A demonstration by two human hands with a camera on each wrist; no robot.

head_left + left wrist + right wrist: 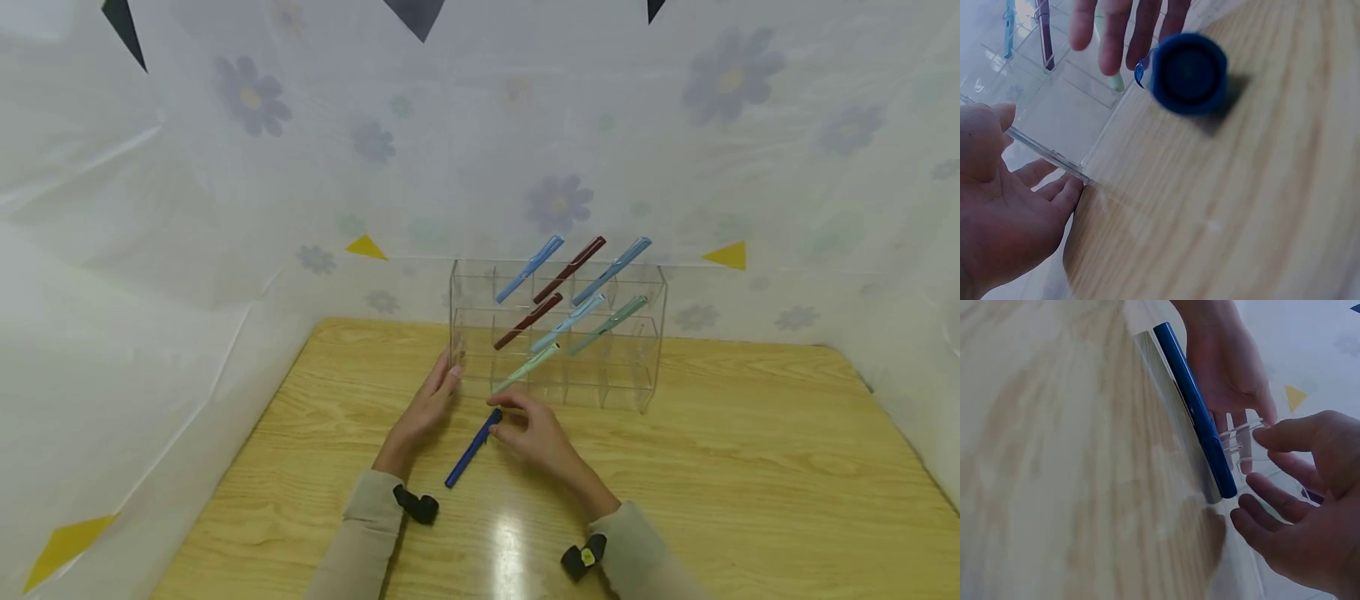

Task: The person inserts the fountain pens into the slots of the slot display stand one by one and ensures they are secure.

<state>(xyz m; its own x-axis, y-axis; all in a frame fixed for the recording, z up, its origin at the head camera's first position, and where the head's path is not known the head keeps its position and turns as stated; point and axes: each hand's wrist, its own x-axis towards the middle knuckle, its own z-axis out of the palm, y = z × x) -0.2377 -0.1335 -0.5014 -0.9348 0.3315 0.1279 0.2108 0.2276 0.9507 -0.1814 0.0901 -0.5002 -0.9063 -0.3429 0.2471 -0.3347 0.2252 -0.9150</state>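
A dark blue pen lies slanted on the table in front of a clear pen display rack. My right hand is beside its upper end, fingers spread and slightly bent. In the right wrist view a small gap separates those fingers from the blue pen. My left hand is at the rack's left side. The left wrist view shows this hand holding the side panel between thumb and fingers. There the pen's round blue end looms close to the camera.
The rack carries several slanted pens, among them a dark red pen, a green pen and a pale green pen on the lowest tier. Behind the wooden table hangs a flowered white sheet.
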